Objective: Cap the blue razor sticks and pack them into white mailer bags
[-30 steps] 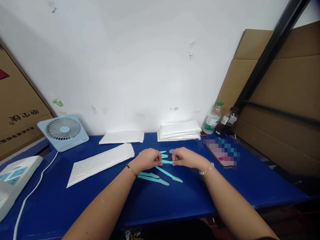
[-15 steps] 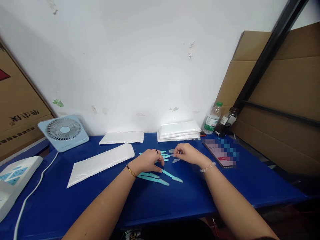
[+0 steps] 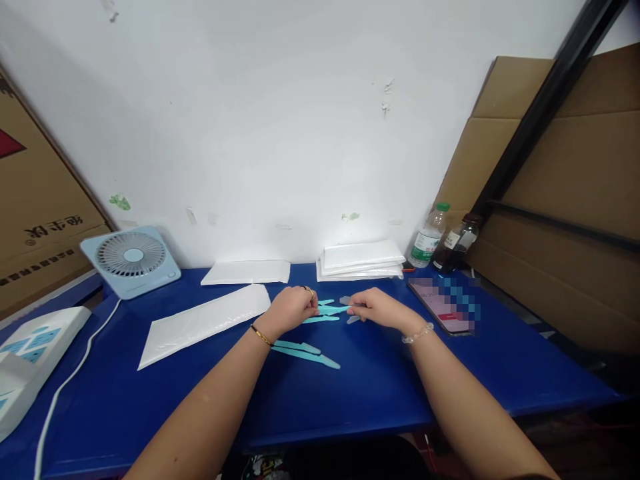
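Both my hands meet at the middle of the blue table [image 3: 380, 387]. My left hand [image 3: 290, 310], closed, pinches one end of a thin teal plastic stick [image 3: 331, 310]. My right hand [image 3: 374, 308], also closed, pinches the stick's other end, near a small clear cap [image 3: 345, 301]. More teal sticks [image 3: 323, 319] lie just under the held one. Two further teal sticks [image 3: 305, 353] lie on the table nearer to me, below my left wrist.
A white padded envelope [image 3: 205, 323] lies left of my hands, another [image 3: 246, 272] behind it, and a stack of them [image 3: 360, 260] at the back. A small blue fan [image 3: 131, 259], two bottles [image 3: 427, 237], a phone [image 3: 443, 305] and cardboard boxes [image 3: 560, 200] surround the table.
One second ago both hands held a teal stick; then it was laid down and the right hand reached back. Now both hands pinch a stick again, farther back on the table.
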`<act>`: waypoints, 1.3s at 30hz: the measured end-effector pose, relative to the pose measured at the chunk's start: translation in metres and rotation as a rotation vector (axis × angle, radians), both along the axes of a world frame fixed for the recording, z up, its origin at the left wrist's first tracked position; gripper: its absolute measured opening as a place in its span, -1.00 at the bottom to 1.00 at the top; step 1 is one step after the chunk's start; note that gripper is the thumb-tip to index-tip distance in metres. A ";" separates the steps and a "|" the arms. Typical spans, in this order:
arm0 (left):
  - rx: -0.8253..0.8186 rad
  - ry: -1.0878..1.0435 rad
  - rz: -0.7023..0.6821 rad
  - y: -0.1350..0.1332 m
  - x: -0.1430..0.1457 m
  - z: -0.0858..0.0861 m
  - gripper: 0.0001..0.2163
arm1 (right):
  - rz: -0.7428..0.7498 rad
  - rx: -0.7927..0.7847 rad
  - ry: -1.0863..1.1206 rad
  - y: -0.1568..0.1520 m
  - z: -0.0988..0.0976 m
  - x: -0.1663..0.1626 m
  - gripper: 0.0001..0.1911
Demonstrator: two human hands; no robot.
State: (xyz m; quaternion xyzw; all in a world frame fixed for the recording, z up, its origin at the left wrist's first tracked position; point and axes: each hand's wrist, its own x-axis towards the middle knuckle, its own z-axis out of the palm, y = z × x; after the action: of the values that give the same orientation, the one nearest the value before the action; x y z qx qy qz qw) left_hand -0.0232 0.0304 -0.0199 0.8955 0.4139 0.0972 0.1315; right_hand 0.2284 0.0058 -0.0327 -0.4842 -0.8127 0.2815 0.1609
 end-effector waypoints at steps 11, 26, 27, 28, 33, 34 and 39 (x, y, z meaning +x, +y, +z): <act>-0.459 0.286 -0.017 -0.005 -0.023 0.011 -0.86 | -0.127 0.295 0.009 0.003 -0.002 0.004 -0.76; -0.141 0.066 -0.022 -0.009 -0.005 0.009 -0.85 | 0.108 0.152 0.058 -0.003 -0.003 -0.022 -0.62; -0.126 0.064 -0.001 -0.007 -0.006 0.007 -0.84 | 0.065 0.150 0.059 -0.001 -0.003 -0.016 -0.62; -0.114 0.054 0.017 -0.005 -0.007 0.006 -0.84 | 0.019 0.157 0.056 0.000 -0.002 -0.011 -0.62; -0.184 0.063 -0.070 -0.010 -0.009 0.010 -0.63 | -0.123 0.284 0.006 0.002 0.003 0.002 -0.69; -0.240 0.116 -0.111 -0.013 -0.008 0.012 -0.63 | -0.131 0.298 0.000 0.002 0.004 0.002 -0.70; -0.363 0.360 -0.127 -0.033 0.002 0.018 -0.84 | -0.121 0.258 0.014 0.001 0.004 -0.001 -0.71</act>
State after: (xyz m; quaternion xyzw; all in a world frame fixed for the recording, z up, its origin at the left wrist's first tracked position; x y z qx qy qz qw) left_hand -0.0211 -0.0029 -0.0018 0.8843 0.3841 -0.1482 0.2202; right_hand 0.2276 0.0064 -0.0288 -0.5057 -0.8103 0.1676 0.2441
